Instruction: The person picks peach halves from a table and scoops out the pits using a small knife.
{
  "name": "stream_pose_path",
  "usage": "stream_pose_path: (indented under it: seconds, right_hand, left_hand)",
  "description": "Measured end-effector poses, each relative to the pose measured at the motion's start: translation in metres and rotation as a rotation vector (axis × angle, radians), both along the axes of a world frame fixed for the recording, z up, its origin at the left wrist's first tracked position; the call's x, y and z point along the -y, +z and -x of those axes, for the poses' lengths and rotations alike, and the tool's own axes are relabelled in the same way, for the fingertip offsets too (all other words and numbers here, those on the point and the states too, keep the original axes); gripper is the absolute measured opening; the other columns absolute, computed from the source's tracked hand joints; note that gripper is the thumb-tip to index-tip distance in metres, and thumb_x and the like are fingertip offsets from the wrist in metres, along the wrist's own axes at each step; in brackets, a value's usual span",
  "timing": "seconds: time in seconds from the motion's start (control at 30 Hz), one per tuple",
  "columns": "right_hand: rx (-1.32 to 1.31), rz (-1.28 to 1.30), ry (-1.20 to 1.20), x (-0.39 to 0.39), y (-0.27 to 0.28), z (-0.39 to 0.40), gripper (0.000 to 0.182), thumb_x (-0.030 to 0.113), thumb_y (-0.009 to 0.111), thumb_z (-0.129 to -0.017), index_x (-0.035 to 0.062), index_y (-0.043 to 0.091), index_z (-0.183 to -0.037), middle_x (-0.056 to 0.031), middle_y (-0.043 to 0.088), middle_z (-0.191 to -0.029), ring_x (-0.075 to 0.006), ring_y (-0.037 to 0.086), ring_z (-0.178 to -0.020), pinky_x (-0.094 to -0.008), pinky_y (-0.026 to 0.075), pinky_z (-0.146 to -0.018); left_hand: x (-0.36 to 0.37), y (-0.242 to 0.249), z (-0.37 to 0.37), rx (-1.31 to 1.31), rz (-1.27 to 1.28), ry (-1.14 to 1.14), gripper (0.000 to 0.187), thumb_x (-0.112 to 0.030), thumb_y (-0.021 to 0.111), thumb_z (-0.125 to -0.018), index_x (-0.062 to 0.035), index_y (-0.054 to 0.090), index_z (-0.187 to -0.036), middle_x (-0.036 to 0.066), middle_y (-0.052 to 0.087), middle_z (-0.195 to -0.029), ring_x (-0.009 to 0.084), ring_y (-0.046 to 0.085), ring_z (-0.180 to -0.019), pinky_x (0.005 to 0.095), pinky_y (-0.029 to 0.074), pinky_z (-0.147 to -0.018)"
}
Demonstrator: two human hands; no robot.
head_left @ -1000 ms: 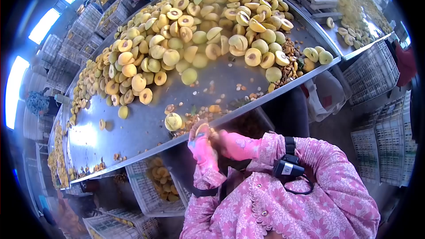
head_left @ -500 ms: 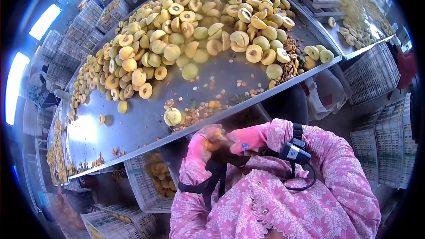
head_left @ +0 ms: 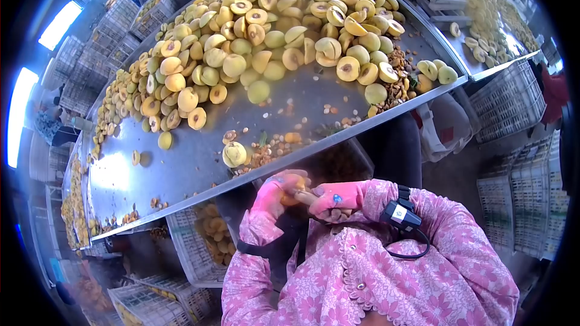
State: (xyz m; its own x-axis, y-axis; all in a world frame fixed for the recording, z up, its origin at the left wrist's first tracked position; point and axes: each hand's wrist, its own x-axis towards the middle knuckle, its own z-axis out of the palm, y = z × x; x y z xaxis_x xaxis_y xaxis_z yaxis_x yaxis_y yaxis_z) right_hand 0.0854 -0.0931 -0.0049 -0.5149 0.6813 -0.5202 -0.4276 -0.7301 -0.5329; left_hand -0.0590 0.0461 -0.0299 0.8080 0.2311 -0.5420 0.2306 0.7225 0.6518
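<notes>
Both my hands wear pink gloves and meet close to my chest, just below the edge of the steel table (head_left: 181, 169). My left hand (head_left: 273, 193) cups a small orange peach half (head_left: 294, 192). My right hand (head_left: 334, 198) grips a small tool with a wooden handle (head_left: 307, 198) pressed against that fruit. The tool's tip is hidden by the fruit and fingers. On the table just above my hands lies a single peach half (head_left: 234, 154) beside scattered pits (head_left: 272, 148).
A large heap of yellow peach halves (head_left: 266, 42) covers the far side of the table. White plastic crates (head_left: 202, 247) with fruit stand under the table, more crates (head_left: 519, 193) stacked at right. A second table (head_left: 483, 12) at upper right carries fruit. Another person works at the far end.
My hands have dropped from the table edge toward my chest, staying together on the peach half. The view shifted slightly.
</notes>
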Motion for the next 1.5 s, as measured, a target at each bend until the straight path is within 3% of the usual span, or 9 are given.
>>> stream_pose_path:
  seconds: [0.3, 0.4, 0.5, 0.6, 0.9, 1.1, 1.23, 1.4, 1.5]
  right_hand:
    - [-0.227, -0.178, -0.185, 0.024, 0.001, -0.01, 0.018, 0.014, 0.058, -0.076, 0.0016, 0.048, -0.084, 0.0012, 0.045, -0.055, -0.0056, 0.04, -0.039, -0.0179, 0.031, -0.035]
    - [0.121, -0.08, -0.181, 0.03, -0.01, -0.015, 0.018, 0.014, 0.058, -0.076, 0.0048, 0.05, -0.089, 0.0001, 0.049, -0.062, -0.0072, 0.043, -0.042, -0.02, 0.033, -0.038]
    - [0.292, -0.404, -0.236, 0.033, -0.024, -0.018, 0.03, 0.019, 0.056, -0.079, -0.0008, 0.052, -0.101, -0.0031, 0.055, -0.077, -0.0138, 0.055, -0.067, -0.0282, 0.045, -0.057]
    - [0.774, -0.107, 0.046, 0.032, -0.042, -0.024, 0.03, 0.023, 0.057, -0.077, 0.0001, 0.051, -0.095, -0.0085, 0.055, -0.077, -0.0168, 0.054, -0.067, -0.0304, 0.043, -0.058]
    - [0.726, -0.124, -0.054, 0.034, -0.08, -0.023, 0.032, 0.03, 0.056, -0.08, 0.0012, 0.046, -0.09, -0.0059, 0.051, -0.063, -0.0127, 0.044, -0.043, -0.0288, 0.032, -0.038]
    - [0.711, -0.077, -0.085, 0.034, -0.089, -0.026, 0.027, 0.028, 0.054, -0.081, 0.0025, 0.047, -0.087, -0.0029, 0.049, -0.062, -0.0107, 0.043, -0.046, -0.0269, 0.033, -0.043]
    - [0.801, -0.283, -0.036, 0.032, -0.068, -0.032, 0.02, 0.02, 0.053, -0.082, 0.0025, 0.049, -0.092, -0.006, 0.053, -0.075, -0.0149, 0.05, -0.069, -0.0319, 0.04, -0.064]
    - [0.84, -0.453, -0.222, 0.016, -0.009, -0.04, 0.017, 0.017, 0.053, -0.083, 0.0028, 0.046, -0.088, -0.0087, 0.051, -0.075, -0.0181, 0.05, -0.071, -0.0328, 0.041, -0.066]
    - [0.921, -0.572, -0.322, 0.009, 0.022, -0.039, 0.012, 0.015, 0.048, -0.087, 0.0049, 0.045, -0.082, -0.0029, 0.042, -0.065, -0.0152, 0.042, -0.057, -0.0303, 0.037, -0.056]
  left_hand:
    - [0.018, -0.013, -0.003, 0.044, 0.19, 0.348, 0.03, -0.014, 0.056, -0.083, 0.0006, 0.052, -0.109, 0.015, 0.058, -0.1, 0.0262, 0.058, -0.089, 0.0356, 0.047, -0.08]
    - [0.017, 0.016, 0.012, -0.225, -0.702, 0.464, 0.023, -0.011, 0.062, -0.079, 0.0011, 0.058, -0.099, 0.011, 0.061, -0.09, 0.0178, 0.059, -0.083, 0.0266, 0.049, -0.073]
    - [-0.01, 0.055, 0.059, -0.343, -0.819, 0.579, 0.022, -0.012, 0.064, -0.078, -0.0029, 0.061, -0.097, 0.006, 0.059, -0.09, 0.0133, 0.057, -0.082, 0.0241, 0.048, -0.073]
    - [-0.046, 0.072, 0.11, -0.864, -1.701, 0.163, 0.037, -0.023, 0.069, -0.072, -0.0019, 0.059, -0.101, 0.015, 0.06, -0.098, 0.0315, 0.057, -0.088, 0.0346, 0.045, -0.08]
    - [-0.145, 0.073, -0.083, -0.342, -1.065, 0.069, 0.05, -0.016, 0.066, -0.075, -0.0011, 0.048, -0.119, 0.015, 0.056, -0.112, 0.0198, 0.054, -0.1, 0.0285, 0.042, -0.085]
    - [-0.173, -0.012, -0.158, -0.438, -1.889, -0.172, 0.054, -0.014, 0.071, -0.069, 0.0011, 0.049, -0.116, 0.014, 0.058, -0.105, 0.0225, 0.056, -0.097, 0.029, 0.045, -0.083]
    - [-0.159, 0.013, -0.122, -0.055, -0.357, 0.054, 0.042, -0.027, 0.052, -0.081, -0.0043, 0.05, -0.116, 0.015, 0.06, -0.098, 0.0249, 0.06, -0.076, 0.0297, 0.05, -0.064]
    - [-0.086, 0.053, -0.072, 0.154, 0.331, 0.302, 0.051, -0.039, 0.05, -0.081, -0.0002, 0.048, -0.115, 0.02, 0.057, -0.097, 0.0323, 0.058, -0.083, 0.0415, 0.05, -0.071]
    - [-0.051, 0.054, -0.061, 0.155, 0.295, 0.393, 0.056, -0.044, 0.055, -0.079, 0.0004, 0.05, -0.113, 0.02, 0.055, -0.102, 0.033, 0.057, -0.087, 0.0439, 0.049, -0.075]
